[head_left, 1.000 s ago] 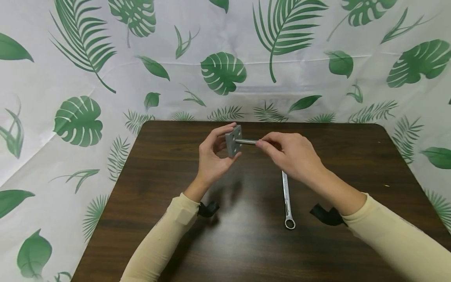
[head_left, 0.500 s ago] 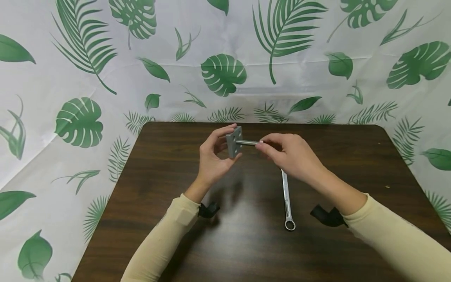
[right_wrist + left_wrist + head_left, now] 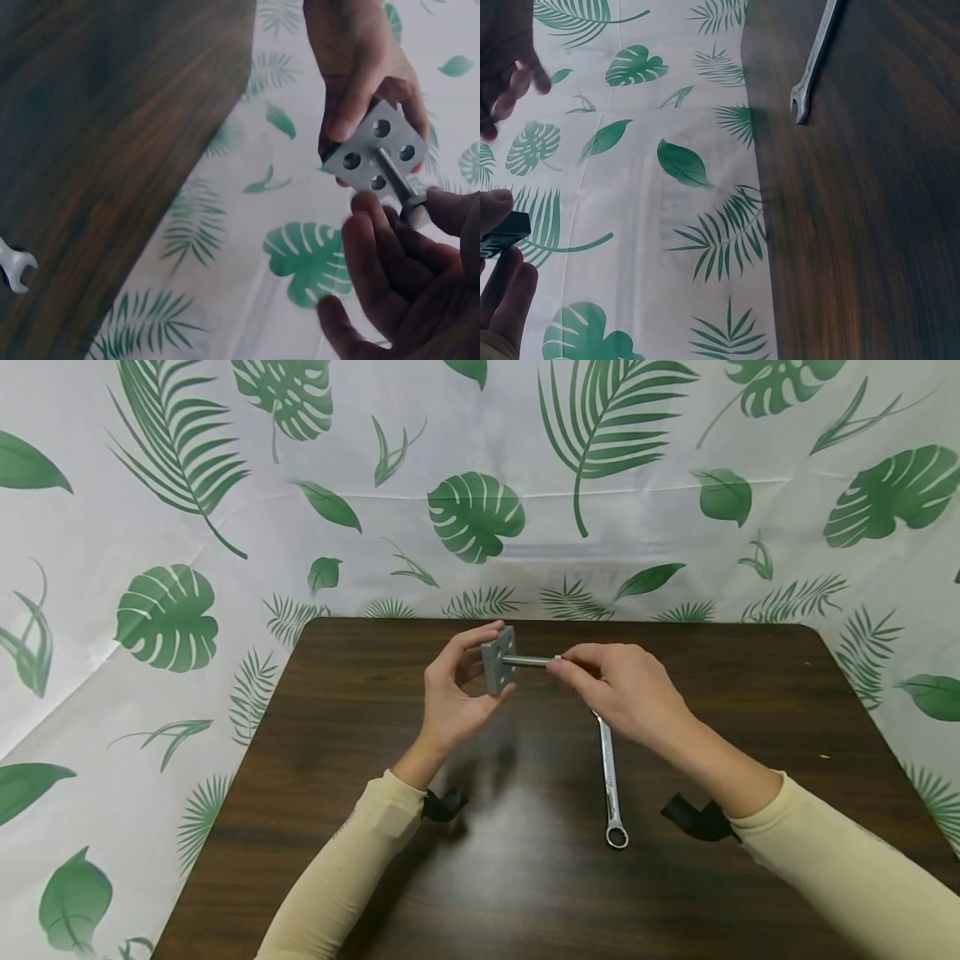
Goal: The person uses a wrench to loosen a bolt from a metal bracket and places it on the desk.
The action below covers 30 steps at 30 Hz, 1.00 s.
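My left hand [image 3: 456, 697] grips a square grey metal plate [image 3: 493, 667] by its edges, thumb below and fingers above. In the right wrist view the plate [image 3: 361, 163] shows several round holes about its middle, where a bolt [image 3: 395, 174] stands out from the face. My right hand [image 3: 626, 689] pinches the bolt's hex head [image 3: 415, 213] between thumb and fingers. From the head view the bolt shank [image 3: 528, 662] lies roughly level between both hands, above the table. The left wrist view catches only a dark edge of the plate [image 3: 506, 231] in the left fingers.
A combination wrench [image 3: 611, 785] lies on the dark wooden table [image 3: 525, 877], its upper end partly behind my right hand. Black straps [image 3: 444, 806] hang at both wrists. A white leaf-patterned cloth [image 3: 375, 552] stands behind the table's far edge.
Both hands stay nearly in place. The right fingers shift slightly at the bolt head, and a little more of the wrench's upper end shows.
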Motion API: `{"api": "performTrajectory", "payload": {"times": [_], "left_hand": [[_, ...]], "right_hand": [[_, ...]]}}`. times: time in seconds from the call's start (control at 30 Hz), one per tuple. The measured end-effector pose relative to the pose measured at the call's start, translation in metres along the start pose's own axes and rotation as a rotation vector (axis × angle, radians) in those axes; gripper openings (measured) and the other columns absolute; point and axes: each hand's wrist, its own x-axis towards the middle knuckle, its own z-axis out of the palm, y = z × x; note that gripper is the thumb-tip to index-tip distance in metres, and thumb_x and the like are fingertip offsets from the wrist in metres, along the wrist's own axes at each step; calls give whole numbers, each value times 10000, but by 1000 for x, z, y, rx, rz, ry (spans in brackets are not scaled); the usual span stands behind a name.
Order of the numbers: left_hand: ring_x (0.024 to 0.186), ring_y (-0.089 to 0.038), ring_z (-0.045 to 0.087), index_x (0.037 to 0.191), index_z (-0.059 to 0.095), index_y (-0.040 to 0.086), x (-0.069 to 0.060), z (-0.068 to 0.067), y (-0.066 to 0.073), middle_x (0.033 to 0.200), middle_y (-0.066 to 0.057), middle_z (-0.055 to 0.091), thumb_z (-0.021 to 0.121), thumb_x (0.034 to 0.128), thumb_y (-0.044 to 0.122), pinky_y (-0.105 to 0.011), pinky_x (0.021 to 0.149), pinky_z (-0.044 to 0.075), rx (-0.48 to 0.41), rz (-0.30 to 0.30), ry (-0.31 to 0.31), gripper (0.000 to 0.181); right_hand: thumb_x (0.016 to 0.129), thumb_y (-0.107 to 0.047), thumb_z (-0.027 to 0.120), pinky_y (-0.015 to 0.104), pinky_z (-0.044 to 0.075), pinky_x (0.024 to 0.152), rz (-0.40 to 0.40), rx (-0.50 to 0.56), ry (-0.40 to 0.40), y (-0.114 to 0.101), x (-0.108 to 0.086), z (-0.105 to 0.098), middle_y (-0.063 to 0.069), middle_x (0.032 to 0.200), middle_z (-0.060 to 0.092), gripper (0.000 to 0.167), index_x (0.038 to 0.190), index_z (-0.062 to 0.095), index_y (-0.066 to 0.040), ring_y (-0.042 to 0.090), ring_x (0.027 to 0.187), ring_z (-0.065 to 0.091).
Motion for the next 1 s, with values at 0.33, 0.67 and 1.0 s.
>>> {"api": "performTrajectory", "payload": {"times": [0.33,0.67,1.0], "left_hand": [[1006,-324,669,1246,568,-13,0,-2,-1,1327,-144,596,802,630,-213,-442,799,558,-3,5,0,689],[1019,-328,663,1246,568,-13,0,-2,-1,1331,-155,590,804,644,-195,-435,799,559,-9,6,-2,672],[1019,-332,662,1238,576,-19,-2,-3,-1,1321,-158,597,794,624,-229,-433,791,560,-5,16,-3,684]], "right_hand": [[957,-538,556,359,471,628,23,66,23,1,1,0,-64,814,710,405,1044,747,-191,116,718,642],[870,-196,768,346,475,642,-165,52,124,2,-1,5,-50,925,696,273,1133,706,-158,119,791,643],[1001,-411,553,369,498,649,43,170,-70,2,1,2,-30,875,708,307,1055,719,-158,145,747,637]]}}
